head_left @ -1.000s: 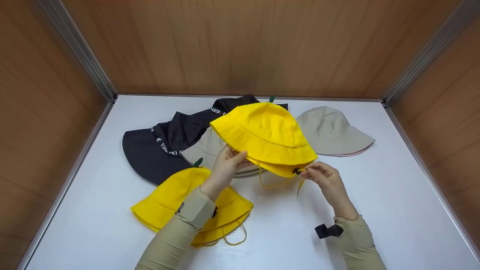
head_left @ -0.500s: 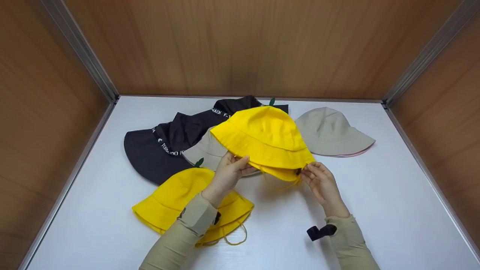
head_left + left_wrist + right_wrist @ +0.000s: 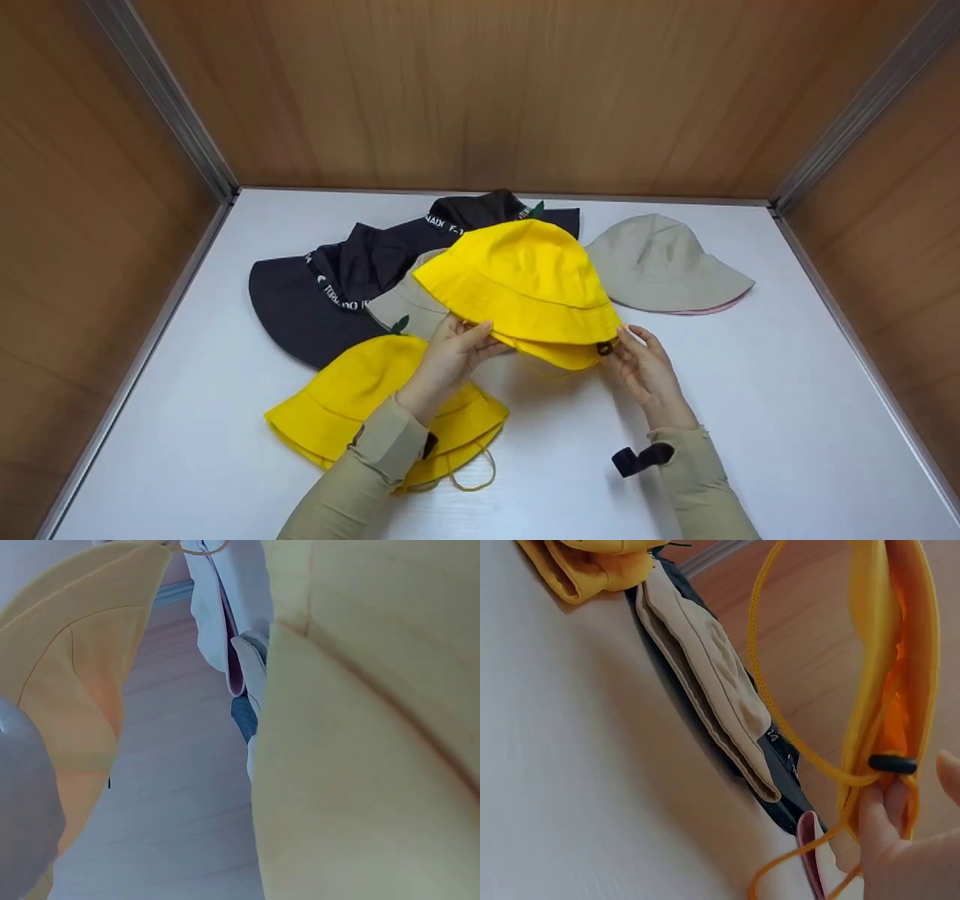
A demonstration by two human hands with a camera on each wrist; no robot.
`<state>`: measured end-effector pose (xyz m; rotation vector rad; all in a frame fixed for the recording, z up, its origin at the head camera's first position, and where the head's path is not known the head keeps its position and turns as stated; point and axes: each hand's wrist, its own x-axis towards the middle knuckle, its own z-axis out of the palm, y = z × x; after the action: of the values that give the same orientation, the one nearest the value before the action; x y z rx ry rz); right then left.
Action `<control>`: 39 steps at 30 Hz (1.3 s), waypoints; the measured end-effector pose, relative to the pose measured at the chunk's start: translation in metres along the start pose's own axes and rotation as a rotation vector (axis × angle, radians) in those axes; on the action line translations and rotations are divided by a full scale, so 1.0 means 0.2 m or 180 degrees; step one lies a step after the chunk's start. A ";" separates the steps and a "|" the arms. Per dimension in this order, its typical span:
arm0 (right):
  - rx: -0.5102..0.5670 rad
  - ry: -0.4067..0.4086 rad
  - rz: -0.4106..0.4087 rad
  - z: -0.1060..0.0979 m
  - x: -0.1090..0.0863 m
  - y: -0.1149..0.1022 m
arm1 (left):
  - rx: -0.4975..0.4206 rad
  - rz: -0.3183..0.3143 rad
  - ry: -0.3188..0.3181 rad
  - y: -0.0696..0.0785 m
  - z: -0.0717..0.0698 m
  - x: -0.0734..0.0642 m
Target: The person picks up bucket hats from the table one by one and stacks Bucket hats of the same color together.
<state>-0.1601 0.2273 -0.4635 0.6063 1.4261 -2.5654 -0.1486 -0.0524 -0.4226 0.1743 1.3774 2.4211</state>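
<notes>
The upper yellow hat (image 3: pixel 517 259) is in the air above the middle of the bench (image 3: pixel 810 420). The left hand (image 3: pixel 448 356) grips its brim (image 3: pixel 540 316), with the thumb on the outer side. The fingers of the right hand (image 3: pixel 651 375) touch the brim end near the black stopper (image 3: pixel 892 764); if they really pinch cloth or cord, I cannot tell.

The step seems to be handling this brim and cord (image 3: pixel 753 645). To do it well, I think the left hand should stay firm but not crush the soft cloth, and the right should keep the loose loop clear of its fingers.

The upper hat partly hides the pale hat (image 3: pixel 409 300) and the dark hats (image 3: pixel 322 322) toward the back edge. The left sleeve (image 3: pixel 341 480) covers part of the lower yellow hat (image 3: pixel 341 397), nearer the front edge. In the left wrist view, close cloth hides the grip.
</notes>
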 end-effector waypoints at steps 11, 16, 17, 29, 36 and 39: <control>-0.0353 -0.0402 0.0303 -0.06 0.04 -0.01 | -0.0049 0.0004 -0.0097 0.02 -0.06 -0.04; -0.0685 -0.0499 0.0223 -0.08 0.04 -0.01 | 0.0105 -0.0025 -0.0138 0.03 -0.09 -0.07; -0.0750 -0.0508 0.0210 -0.09 0.04 -0.01 | 0.0152 -0.0034 -0.0143 0.03 -0.10 -0.07; -0.1019 -0.0225 -0.0439 -0.07 0.00 -0.05 | 0.0679 -0.0231 0.0290 0.06 -0.23 -0.14; -0.0469 -0.0443 -0.0887 -0.05 -0.07 -0.12 | 0.0434 -0.0181 0.0036 0.11 -0.32 -0.19; -0.0331 -0.0587 -0.1112 -0.05 -0.10 -0.15 | 0.0598 -0.0075 0.0020 0.12 -0.35 -0.19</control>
<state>-0.1494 0.2502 -0.4372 0.1064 1.7132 -2.6872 -0.1381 -0.1334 -0.4364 0.1958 1.6001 2.2733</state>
